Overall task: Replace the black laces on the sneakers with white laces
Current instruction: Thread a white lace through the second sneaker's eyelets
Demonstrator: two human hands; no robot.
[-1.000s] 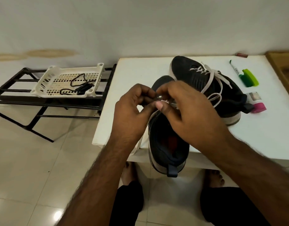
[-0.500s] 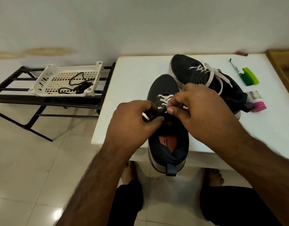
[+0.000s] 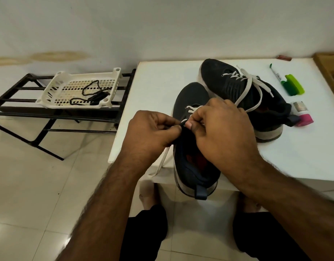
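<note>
Two dark sneakers lie on the white table (image 3: 156, 80). The near sneaker (image 3: 190, 98) points away from me, its heel over the table's front edge. A white lace (image 3: 190, 110) crosses its lower eyelets, and a loose end (image 3: 162, 162) hangs down off the left side. My left hand (image 3: 151, 132) pinches the lace at the shoe's left eyelets. My right hand (image 3: 220, 129) pinches the lace just beside it, over the tongue. The far sneaker (image 3: 228, 85) is fully laced in white. Black laces (image 3: 92, 93) lie in a white basket (image 3: 58, 85).
The basket sits on a black metal rack (image 3: 17, 110) left of the table. At the table's right lie a marker (image 3: 275, 72), a green clip-like object (image 3: 292, 85), a pink-capped small container (image 3: 303, 115) and a small red item (image 3: 283, 57). My bare feet show below on the tiled floor.
Both hands have dropped from above the shoe to its eyelets, and the toe and first lace crossings have come into sight. The sneaker stays in place.
</note>
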